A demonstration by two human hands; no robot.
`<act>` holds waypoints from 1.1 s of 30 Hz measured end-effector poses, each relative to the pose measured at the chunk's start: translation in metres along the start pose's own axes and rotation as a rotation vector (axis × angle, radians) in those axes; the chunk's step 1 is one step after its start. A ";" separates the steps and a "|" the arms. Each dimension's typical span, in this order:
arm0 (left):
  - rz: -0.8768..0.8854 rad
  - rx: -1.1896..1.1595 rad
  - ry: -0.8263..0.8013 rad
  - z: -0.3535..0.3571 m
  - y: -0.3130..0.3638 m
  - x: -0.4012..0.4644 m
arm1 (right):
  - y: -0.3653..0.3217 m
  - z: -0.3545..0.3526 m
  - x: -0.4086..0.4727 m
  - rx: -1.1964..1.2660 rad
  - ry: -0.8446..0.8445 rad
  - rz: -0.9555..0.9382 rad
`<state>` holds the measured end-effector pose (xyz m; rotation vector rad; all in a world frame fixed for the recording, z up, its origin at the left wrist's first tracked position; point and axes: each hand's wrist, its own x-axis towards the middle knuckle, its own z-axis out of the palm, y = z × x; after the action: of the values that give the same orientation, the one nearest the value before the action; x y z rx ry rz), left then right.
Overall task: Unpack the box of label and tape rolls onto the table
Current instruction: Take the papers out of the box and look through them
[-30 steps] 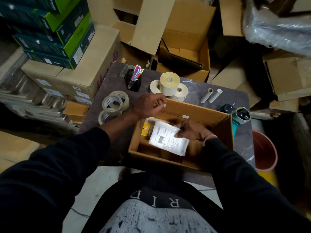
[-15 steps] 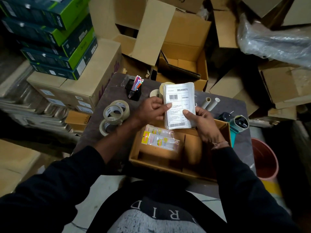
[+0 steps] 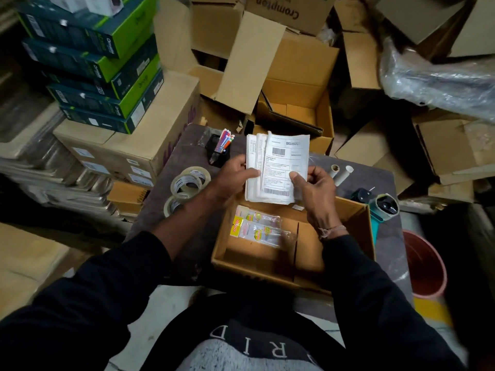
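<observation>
Labels (image 3: 278, 167) raised; packets (image 3: 258, 228) in box (image 3: 257, 266)

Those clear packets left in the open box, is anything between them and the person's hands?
Nothing covers the clear packets; they lie exposed on the floor of the open cardboard box. But both hands are busy: the left hand and right hand hold a stack of shipping labels above the box, which must be put down first.
</observation>
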<state>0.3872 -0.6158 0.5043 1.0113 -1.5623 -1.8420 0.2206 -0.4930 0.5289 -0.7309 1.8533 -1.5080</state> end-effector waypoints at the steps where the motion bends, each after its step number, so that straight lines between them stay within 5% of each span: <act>1: -0.008 0.004 -0.001 -0.002 -0.001 0.001 | 0.001 -0.001 0.001 0.002 0.017 0.013; 7: 0.001 0.011 0.088 -0.006 0.003 -0.002 | -0.006 0.000 -0.002 0.010 -0.014 0.019; 14: -0.074 -0.160 0.011 -0.007 0.007 -0.005 | -0.006 -0.002 0.000 -0.026 0.025 0.025; 20: 0.050 -0.008 0.073 -0.009 0.009 -0.007 | -0.012 -0.001 -0.003 0.006 -0.048 0.034; 26: -0.055 -0.242 0.000 -0.007 0.019 -0.007 | -0.016 0.002 -0.001 0.126 -0.001 0.097; 33: -0.033 -0.312 -0.018 -0.011 0.022 -0.005 | -0.016 0.005 0.002 -0.025 0.015 0.001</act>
<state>0.3975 -0.6233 0.5265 0.8815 -1.2223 -2.0432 0.2234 -0.5005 0.5434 -0.7317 1.8867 -1.4962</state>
